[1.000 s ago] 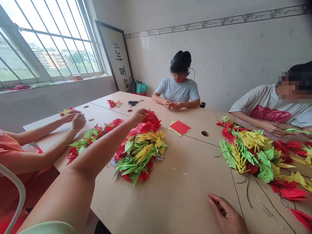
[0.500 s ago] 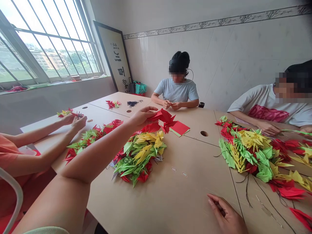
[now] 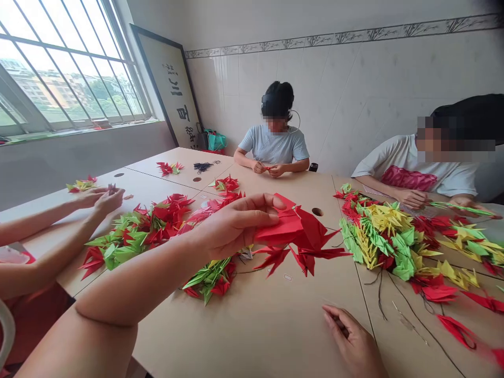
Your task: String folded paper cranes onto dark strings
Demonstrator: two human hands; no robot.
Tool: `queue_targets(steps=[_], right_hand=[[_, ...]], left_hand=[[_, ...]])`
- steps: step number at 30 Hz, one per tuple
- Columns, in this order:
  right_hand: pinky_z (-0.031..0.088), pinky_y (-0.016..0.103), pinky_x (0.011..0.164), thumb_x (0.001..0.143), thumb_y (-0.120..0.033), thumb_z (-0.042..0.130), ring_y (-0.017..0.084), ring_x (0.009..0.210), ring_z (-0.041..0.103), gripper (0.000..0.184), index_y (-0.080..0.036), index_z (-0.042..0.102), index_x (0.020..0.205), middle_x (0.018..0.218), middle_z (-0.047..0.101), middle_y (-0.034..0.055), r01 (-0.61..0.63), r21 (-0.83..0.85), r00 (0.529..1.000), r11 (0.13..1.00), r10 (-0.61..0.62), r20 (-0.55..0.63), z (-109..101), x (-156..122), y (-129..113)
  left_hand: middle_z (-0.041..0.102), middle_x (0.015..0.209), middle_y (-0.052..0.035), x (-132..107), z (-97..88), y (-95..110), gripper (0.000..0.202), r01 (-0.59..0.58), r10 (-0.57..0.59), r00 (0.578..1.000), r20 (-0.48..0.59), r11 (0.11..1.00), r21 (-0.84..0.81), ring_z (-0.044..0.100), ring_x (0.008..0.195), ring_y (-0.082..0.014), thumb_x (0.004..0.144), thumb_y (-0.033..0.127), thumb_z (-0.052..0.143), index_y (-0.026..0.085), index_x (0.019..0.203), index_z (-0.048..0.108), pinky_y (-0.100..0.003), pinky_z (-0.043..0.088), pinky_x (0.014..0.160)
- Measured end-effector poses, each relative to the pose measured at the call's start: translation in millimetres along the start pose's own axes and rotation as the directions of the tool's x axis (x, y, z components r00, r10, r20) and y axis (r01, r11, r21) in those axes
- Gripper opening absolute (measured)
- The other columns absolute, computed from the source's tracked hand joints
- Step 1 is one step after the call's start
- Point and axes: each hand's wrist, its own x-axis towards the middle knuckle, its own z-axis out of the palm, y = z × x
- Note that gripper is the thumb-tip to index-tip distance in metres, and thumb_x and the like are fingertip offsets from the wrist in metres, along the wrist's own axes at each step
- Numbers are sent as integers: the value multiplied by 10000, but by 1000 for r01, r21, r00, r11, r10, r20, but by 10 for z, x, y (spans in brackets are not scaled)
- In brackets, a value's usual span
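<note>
My left hand (image 3: pixel 236 220) reaches out over the middle of the table, thumb and fingers closed on a bunch of red folded paper cranes (image 3: pixel 305 231). Some of the cranes hang below the fingers. Beneath my wrist lies a pile of green and red paper cranes (image 3: pixel 212 278), partly covered by my arm. My right hand (image 3: pixel 352 336) rests at the table's near side with its fingers curled and pressed together; whatever they may hold is hidden.
On the right lies a large heap of green, yellow and red cranes (image 3: pixel 394 236), with black threads and a thin needle-like piece (image 3: pixel 409 323) before it. Another pile (image 3: pixel 137 231) is at left. Three co-workers sit around the wooden table (image 3: pixel 255 325).
My left hand has come nearer and rightward, carrying the red cranes away from the pile. The view has turned slightly right. My right hand keeps its curled pose on the table.
</note>
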Motion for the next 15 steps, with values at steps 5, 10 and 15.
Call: queue_targets(steps=[5, 10, 15], right_hand=[[600, 253, 637, 828, -520, 560, 215, 720, 737, 354, -222, 743, 882, 836, 776, 82, 15, 11, 1000, 1000, -15, -4, -8, 4, -41], [593, 244, 629, 838, -487, 546, 211, 732, 735, 331, -219, 735, 883, 848, 775, 82, 15, 7, 1000, 1000, -15, -1, -19, 5, -92], [591, 251, 632, 854, -480, 546, 203, 701, 721, 317, -226, 727, 904, 826, 768, 64, 6, -13, 1000, 1000, -6, 0, -31, -10, -141]], left_hand=[[593, 774, 11, -104, 131, -91, 187, -62, 60, 998, 18, 989, 136, 572, 633, -52, 765, 70, 687, 152, 928, 648, -124, 465, 560], [583, 776, 16, -178, 204, -145, 191, -122, 113, 992, 56, 971, 207, 543, 664, -52, 780, 48, 679, 166, 926, 644, -118, 442, 574], [575, 817, 14, -234, 222, -184, 183, -142, 116, 987, 107, 947, 289, 521, 664, -45, 821, 66, 653, 178, 960, 615, -116, 442, 577]])
